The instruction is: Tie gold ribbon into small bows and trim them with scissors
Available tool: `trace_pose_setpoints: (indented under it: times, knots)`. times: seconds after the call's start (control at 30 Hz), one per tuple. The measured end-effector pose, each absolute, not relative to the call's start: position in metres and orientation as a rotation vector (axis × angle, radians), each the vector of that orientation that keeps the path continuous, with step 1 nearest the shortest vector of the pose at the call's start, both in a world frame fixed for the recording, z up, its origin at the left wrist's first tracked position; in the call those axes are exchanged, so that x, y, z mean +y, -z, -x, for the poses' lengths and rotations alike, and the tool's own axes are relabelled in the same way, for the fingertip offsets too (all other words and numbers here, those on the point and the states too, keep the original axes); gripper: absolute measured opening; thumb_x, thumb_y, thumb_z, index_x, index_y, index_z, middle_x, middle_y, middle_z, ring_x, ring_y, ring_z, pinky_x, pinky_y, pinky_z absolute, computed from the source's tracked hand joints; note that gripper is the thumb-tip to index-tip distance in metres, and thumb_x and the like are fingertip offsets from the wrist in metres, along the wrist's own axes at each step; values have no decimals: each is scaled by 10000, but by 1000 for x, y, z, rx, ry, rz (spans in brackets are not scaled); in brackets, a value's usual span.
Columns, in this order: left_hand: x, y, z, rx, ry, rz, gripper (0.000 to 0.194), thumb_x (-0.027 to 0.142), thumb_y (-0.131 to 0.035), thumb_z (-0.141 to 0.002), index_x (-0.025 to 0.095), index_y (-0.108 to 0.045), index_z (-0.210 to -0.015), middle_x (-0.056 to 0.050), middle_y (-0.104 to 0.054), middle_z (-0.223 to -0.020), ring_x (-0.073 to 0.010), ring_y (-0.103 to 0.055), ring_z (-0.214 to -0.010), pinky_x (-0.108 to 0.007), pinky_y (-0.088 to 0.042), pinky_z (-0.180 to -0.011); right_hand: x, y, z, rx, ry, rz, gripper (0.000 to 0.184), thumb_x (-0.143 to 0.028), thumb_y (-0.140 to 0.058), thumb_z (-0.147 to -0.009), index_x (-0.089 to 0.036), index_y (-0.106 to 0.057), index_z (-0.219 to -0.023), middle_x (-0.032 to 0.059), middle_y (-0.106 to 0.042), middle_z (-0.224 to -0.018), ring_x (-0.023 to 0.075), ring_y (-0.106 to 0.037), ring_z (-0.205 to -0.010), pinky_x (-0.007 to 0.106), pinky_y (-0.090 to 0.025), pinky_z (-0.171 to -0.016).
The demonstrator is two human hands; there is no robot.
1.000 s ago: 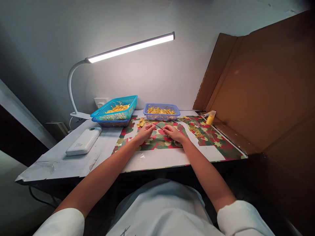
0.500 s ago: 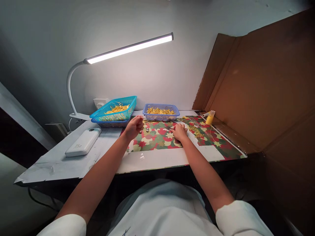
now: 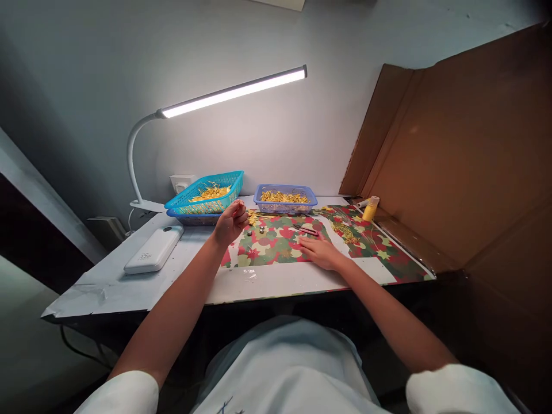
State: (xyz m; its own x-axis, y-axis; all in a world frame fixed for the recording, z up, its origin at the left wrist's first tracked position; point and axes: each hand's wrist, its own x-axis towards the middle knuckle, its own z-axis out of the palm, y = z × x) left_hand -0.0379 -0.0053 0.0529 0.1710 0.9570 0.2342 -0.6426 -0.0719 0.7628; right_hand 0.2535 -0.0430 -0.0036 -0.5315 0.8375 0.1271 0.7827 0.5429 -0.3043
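Nearest to the person, a small clear scrap [image 3: 250, 274] lies on the pale front edge of the desk [image 3: 297, 283], before the fingers of both hands. Left of the left fingers is a white power bank [image 3: 153, 250]. The right hand [image 3: 321, 253] lies palm down on the patterned sheet [image 3: 280, 253], its fingers stretched out and pinching nothing visible. Just beyond them rest the pink-handled snips [image 3: 307, 231]. The left hand [image 3: 232, 224] is raised, its fingers curled and pressed together; whether they pinch something small, I cannot tell. Two small metal pieces [image 3: 261, 229] lie right of these fingers. To the right of the right fingers is a golden tangle [image 3: 345, 233], farther a yellow spool [image 3: 370, 210], and a cardboard panel [image 3: 466, 138] closes this side. Beyond the left fingers, the hand partly hides yellow strips [image 3: 253, 219]; behind stand a turquoise basket [image 3: 236, 185] and, more to the right, a lilac basket [image 3: 285, 188]. A lit lamp [image 3: 235, 93] hangs above.
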Motion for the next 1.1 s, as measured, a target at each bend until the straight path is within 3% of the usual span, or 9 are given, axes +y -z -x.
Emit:
trace_pose_setpoints:
  times: [0.2,0.3,0.4,0.5,0.57,0.67,0.77,0.97,1.1]
  knots:
    - [1,-58,35,453,-1370,-968,206,241,-615,-827,166,-487,-683,104,-268,-478,-32,-220,-354,-165,-196,-370,-41,-9,-339,-1883,81,1846,278,-237,-481,-868,-171,-748,-911,145,-732,-972,290,-655,-982,486,-417,-975]
    - [5,-68,26,466,-1347,-1066,220,278,-654,-787,169,-491,-686,106,-252,-489,-33,-213,-366,-166,-194,-382,-34,-18,-304,-1693,-93,1558,183,-260,-605,-771,-186,-743,-865,125,-711,-1022,291,-635,-1007,457,-459,-918]
    - [7,-81,8,500,-1316,-1207,257,322,-704,-730,168,-503,-685,108,-238,-496,-32,-204,-389,-166,-175,-400,-44,-20,-231,-1544,-744,1222,251,-378,-694,-706,-183,-719,-863,114,-689,-1070,280,-622,-1043,442,-454,-950]
    - [-2,-91,-16,552,-1263,-1399,326,422,-716,-709,165,-518,-675,107,-222,-496,-34,-187,-413,-174,-150,-421,-61,-19,-160,-1252,-1766,933,432,-550,-505,-838,-155,-679,-860,130,-706,-940,262,-654,-972,451,-478,-919]
    - [-15,-91,-29,612,-1208,-1581,357,484,-676,-738,159,-541,-677,89,-271,-504,-46,-238,-444,-185,-187,-442,-63,-23,-130,-939,-2122,612,455,-538,-424,-893,-137,-628,-957,131,-690,-947,235,-661,-961,418,-508,-882]
    - [-38,-81,-38,668,-1155,-1904,391,522,-628,-773,153,-559,-662,33,-428,-578,-84,-377,-549,-211,-284,-503,-50,-37,-122,-434,-1931,543,279,-245,-287,-978,-189,-547,-893,18,-626,-710,123,-636,-694,250,-536,-687]
    - [-56,-62,-42,621,-1081,-2069,432,530,-540,-839,156,-514,-624,21,-436,-605,-99,-387,-584,-233,-309,-541,-29,-48,-145,-299,-1847,579,323,-138,-235,-984,-215,-428,-737,-66,-398,-477,85,-421,-412,165,-417,-443]
    - [-78,-31,-59,542,-955,-2258,293,380,-526,-889,188,-616,-688,-21,-526,-634,-150,-458,-622,-288,-372,-637,-8,-37,-184,-683,-1690,745,277,-306,-349,-985,-229,-408,-726,-116,-177,-423,83,-154,-346,201,-250,-357]
    - [-57,-28,-48,643,-1072,-2408,132,315,-638,-811,262,-696,-916,-91,-638,-1049,-269,-520,-1061,-382,-324,-989,3,-34,-192,-929,-1428,781,270,-491,-520,-882,-232,-475,-822,-119,-222,-458,74,-168,-371,219,-223,-379]
